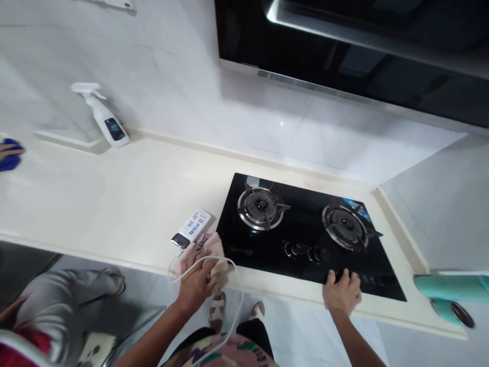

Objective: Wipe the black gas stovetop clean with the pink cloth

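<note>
My left hand (196, 278) is pressed on a pale pink cloth (216, 247) at the counter's front edge, its fingers bent over the fabric. A white cable (240, 285) loops across that hand and runs down toward my body. Touching or just beside the cloth lies a white power bank (193, 227) with blue print and a dark end. My right hand (343, 294) rests with its fingertips on the front edge of the black gas cooktop (267, 255), fingers a little apart and nothing in them. Two burners and the knobs (305, 251) sit farther in.
A white spray bottle (110, 125) leans at the wall on the left. At far left, another person's hand holds a blue cloth (10, 155). The black range hood (344, 66) hangs above. Green rolls (453, 288) stand out at the counter's right end.
</note>
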`<state>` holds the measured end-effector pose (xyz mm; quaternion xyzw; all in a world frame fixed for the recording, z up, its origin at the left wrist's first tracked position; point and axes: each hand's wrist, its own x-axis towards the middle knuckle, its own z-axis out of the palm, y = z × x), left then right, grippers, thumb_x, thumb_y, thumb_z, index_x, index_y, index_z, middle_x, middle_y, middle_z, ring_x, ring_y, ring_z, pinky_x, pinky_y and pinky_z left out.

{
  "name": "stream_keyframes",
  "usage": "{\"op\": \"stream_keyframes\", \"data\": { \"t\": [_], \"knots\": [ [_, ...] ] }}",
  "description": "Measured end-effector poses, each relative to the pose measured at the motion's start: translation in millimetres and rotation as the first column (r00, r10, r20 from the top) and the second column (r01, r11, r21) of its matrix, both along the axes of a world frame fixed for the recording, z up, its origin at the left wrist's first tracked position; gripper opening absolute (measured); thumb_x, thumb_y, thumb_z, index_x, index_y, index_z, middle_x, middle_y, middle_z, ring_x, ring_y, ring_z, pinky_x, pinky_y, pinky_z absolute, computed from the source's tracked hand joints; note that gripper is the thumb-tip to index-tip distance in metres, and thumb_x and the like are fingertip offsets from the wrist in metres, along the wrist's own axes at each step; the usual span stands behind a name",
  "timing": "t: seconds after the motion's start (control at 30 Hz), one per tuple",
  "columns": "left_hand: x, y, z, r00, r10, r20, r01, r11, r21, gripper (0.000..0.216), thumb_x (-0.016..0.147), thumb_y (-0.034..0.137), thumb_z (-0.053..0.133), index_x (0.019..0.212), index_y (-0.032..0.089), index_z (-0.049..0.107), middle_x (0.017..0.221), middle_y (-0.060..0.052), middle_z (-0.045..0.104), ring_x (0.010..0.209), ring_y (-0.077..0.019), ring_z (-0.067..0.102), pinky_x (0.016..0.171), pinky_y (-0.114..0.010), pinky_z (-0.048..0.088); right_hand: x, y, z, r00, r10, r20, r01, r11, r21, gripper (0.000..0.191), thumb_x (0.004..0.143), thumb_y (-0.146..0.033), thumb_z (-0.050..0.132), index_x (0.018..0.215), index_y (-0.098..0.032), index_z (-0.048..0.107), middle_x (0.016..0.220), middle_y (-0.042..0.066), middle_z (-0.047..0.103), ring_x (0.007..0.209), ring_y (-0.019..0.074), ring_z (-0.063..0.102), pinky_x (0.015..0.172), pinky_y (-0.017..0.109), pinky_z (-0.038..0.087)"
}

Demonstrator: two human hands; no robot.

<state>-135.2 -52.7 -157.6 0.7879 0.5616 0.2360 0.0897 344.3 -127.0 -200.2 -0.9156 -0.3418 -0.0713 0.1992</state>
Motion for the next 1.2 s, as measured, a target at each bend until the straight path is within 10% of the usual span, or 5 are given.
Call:
{"op": "stream_keyframes", "data": {
  "t": [0.47, 0.63, 0.87, 1.03, 1.2],
  "knots": [
    [187.0, 18.1, 21.5, 0.888, -0.458, 0.045, 0.459, 0.877, -0.145, 0.026, 0.089, 0.031, 0.070, 0.114, 0.028, 0.069, 0.126, -0.008, 0.069, 0.124, -0.0335, 0.057, 0.106, -0.055, 0.046, -3.7, 1.5, -5.2, 1.000, 0.006, 0.008, -0.007, 1.000, 0.022, 0.081, 0.103, -0.061, 0.024, 0.155, -0.005, 0.051, 0.163, 0.032, 0.042, 0.156, 0.0425, 0.033, 0.121, 0.067, 0.031],
    [238.2, 59.3, 19.0, 0.883, -0.439, 0.165, 0.457, 0.885, -0.087, 0.020, 0.090, 0.023, 0.064, 0.109, 0.024, 0.069, 0.130, -0.009, 0.069, 0.127, -0.0308, 0.060, 0.115, -0.055, 0.047, -4.8, 3.5, -5.7, 1.000, -0.010, 0.001, 0.010, 1.000, 0.022, 0.088, 0.103, -0.066, 0.019, 0.152, -0.001, 0.053, 0.162, 0.032, 0.043, 0.156, 0.0423, 0.033, 0.123, 0.064, 0.030],
    [236.2, 67.4, 15.3, 0.928, -0.319, 0.190, 0.325, 0.946, 0.001, 0.042, 0.095, 0.035, 0.064, 0.136, 0.030, 0.060, 0.170, -0.009, 0.038, 0.158, -0.0367, 0.035, 0.125, -0.060, 0.043, -9.0, 6.3, -5.7, 1.000, -0.013, 0.027, 0.012, 0.998, 0.054, 0.094, 0.103, -0.070, 0.014, 0.148, 0.001, 0.056, 0.161, 0.033, 0.045, 0.154, 0.0427, 0.036, 0.123, 0.063, 0.031],
    [218.5, 36.5, -9.9, 0.951, -0.262, 0.163, 0.262, 0.965, 0.021, 0.057, 0.102, 0.036, 0.055, 0.158, 0.036, 0.045, 0.173, -0.008, 0.036, 0.158, -0.0368, 0.038, 0.122, -0.062, 0.046, -10.7, 8.0, -8.3, 0.999, -0.004, 0.041, 0.002, 0.998, 0.058, 0.091, 0.104, -0.066, 0.016, 0.148, 0.003, 0.056, 0.160, 0.034, 0.044, 0.156, 0.0428, 0.034, 0.124, 0.062, 0.029],
    [252.7, 76.3, -6.0, 0.946, -0.237, 0.222, 0.250, 0.968, -0.034, 0.043, 0.105, 0.028, 0.044, 0.145, 0.028, 0.060, 0.166, -0.011, 0.047, 0.153, -0.0328, 0.046, 0.123, -0.060, 0.045, -11.0, 8.0, -11.1, 0.999, -0.005, 0.051, 0.002, 0.999, 0.048, 0.081, 0.104, -0.059, 0.023, 0.151, 0.001, 0.052, 0.160, 0.035, 0.043, 0.157, 0.0427, 0.031, 0.123, 0.065, 0.029]
  ]
}}
